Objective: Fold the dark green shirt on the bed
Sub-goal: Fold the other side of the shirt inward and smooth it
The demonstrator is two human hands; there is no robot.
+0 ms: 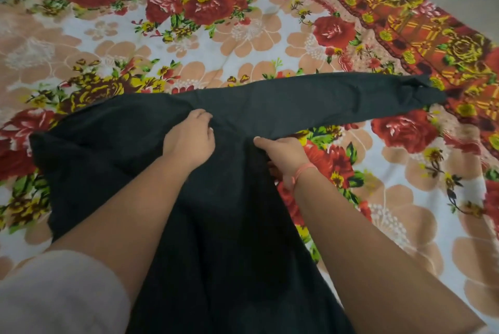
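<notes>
The dark green shirt point(221, 215) lies across the flowered bed, its body running from the middle down to the bottom edge of the view. One long sleeve point(337, 101) stretches flat to the right. My left hand point(190, 136) has its fingers curled into the cloth near the shoulder. At the shirt's right edge, below the sleeve, my right hand point(280, 156) grips the fabric with its thumb on top. A pink thread circles my right wrist. The other sleeve is bunched at the left.
A bedsheet point(243, 34) with red, yellow and peach flowers covers the bed, with a red patterned border point(421, 25) at the right. A pale wall or floor shows beyond the far edge. A light pink sleeve covers my left upper arm point(54, 296).
</notes>
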